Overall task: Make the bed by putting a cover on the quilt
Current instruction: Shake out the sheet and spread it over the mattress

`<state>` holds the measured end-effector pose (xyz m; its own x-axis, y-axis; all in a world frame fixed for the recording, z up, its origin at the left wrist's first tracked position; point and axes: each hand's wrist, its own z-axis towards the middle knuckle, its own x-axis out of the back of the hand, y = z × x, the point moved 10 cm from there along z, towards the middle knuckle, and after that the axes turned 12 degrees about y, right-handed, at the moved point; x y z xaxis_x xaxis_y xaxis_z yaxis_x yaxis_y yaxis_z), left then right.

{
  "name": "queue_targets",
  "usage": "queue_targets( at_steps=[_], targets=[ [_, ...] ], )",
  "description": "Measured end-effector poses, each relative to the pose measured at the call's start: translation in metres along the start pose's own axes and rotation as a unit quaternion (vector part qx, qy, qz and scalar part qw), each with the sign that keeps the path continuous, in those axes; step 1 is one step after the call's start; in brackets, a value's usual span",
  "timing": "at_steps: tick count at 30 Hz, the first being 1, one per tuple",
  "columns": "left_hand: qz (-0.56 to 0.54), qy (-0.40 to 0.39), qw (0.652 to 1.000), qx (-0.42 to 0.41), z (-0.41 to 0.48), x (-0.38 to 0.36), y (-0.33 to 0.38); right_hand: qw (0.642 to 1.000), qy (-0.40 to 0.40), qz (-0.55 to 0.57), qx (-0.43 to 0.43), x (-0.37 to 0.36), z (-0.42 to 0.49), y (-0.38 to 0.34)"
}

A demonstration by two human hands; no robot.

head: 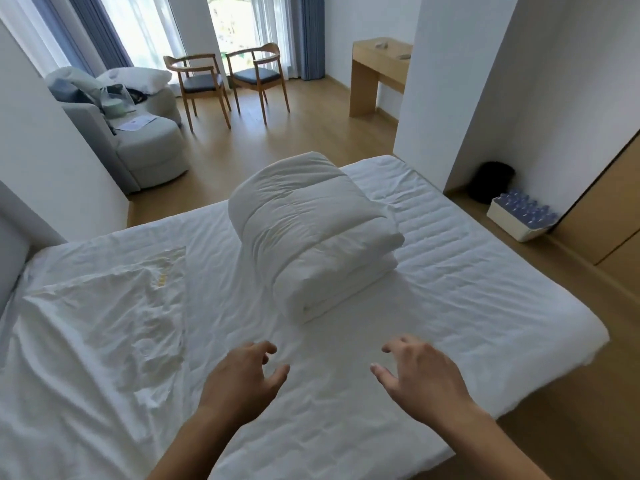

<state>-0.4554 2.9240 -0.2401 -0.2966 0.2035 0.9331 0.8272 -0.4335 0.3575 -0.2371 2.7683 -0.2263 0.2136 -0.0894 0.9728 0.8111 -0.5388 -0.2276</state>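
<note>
Left hand [242, 375] and right hand [420, 370] hover over bed [485, 271], fingers loose, grasping nothing. Quilt [311, 233] sits folded mid-bed, uncovered. Crumpled sheet at left, possibly cover [114, 317], lies flat, untouched. Task barely begun: unfolding, inserting, spreading remain.

White quilt [311, 233] on white bed [467, 271], tan wood floor [311, 133], blue curtains [311, 36], grey sofa [152, 147]

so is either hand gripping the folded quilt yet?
No: the left hand and right hand are both open and empty above the bed sheet, short of the folded quilt.
</note>
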Motion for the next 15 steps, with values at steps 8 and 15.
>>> queue_targets(
  at_steps=[8, 15],
  targets=[
    [0.025, 0.029, 0.999, -0.034, 0.096, -0.035, 0.037, 1.000, 0.007, -0.018, -0.017, -0.003, 0.092, 0.020],
    [0.045, 0.038, 0.998, -0.014, 0.170, -0.075, 0.058, 1.000, 0.015, -0.009, 0.021, -0.020, 0.236, 0.020]
  ],
)
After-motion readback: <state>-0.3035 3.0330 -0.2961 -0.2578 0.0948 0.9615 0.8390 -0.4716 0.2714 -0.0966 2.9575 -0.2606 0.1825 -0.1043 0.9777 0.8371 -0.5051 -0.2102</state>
